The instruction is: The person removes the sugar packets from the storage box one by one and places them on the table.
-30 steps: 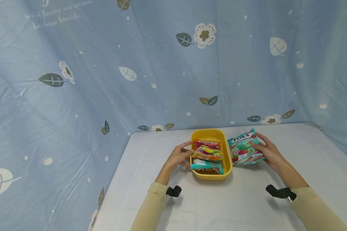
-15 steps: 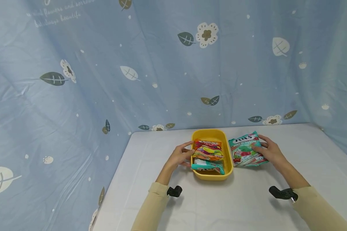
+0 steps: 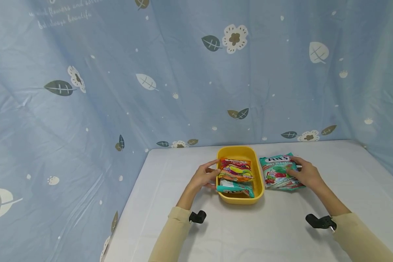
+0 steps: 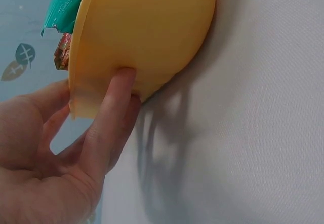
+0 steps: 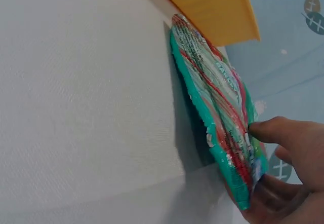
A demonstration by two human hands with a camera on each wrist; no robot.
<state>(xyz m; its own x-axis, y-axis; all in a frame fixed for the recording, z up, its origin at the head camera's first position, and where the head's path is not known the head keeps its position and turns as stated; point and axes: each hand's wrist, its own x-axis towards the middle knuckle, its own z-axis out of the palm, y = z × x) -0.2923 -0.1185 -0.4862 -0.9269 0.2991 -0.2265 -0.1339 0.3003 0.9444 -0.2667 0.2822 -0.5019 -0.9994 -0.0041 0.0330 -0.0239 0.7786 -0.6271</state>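
A yellow plastic tub (image 3: 238, 200) stands on the table. My left hand (image 3: 203, 176) holds its left side, thumb at the rim and fingertips against the outer wall (image 4: 152, 36). Inside the tub, an orange Fox's fruits candy bag (image 3: 235, 170) lies behind a teal candy bag (image 3: 236, 188). To the right of the tub, my right hand (image 3: 308, 174) grips the right edge of a teal Fox's Mint Blossom candy bag (image 3: 277, 171), thumb on its front and fingers behind. In the right wrist view this bag (image 5: 217, 102) is tilted close to the table.
A white cloth covers the table (image 3: 265, 233). Behind and to the left hangs a blue curtain (image 3: 183, 72) printed with leaves and flowers. Black wrist cameras sit at the left cuff (image 3: 197, 217) and right cuff (image 3: 320, 221).
The right hand has moved the Mint Blossom bag slightly right and lowered it, its top edge coming down and its print turning more level. The left hand and tub stay in place.
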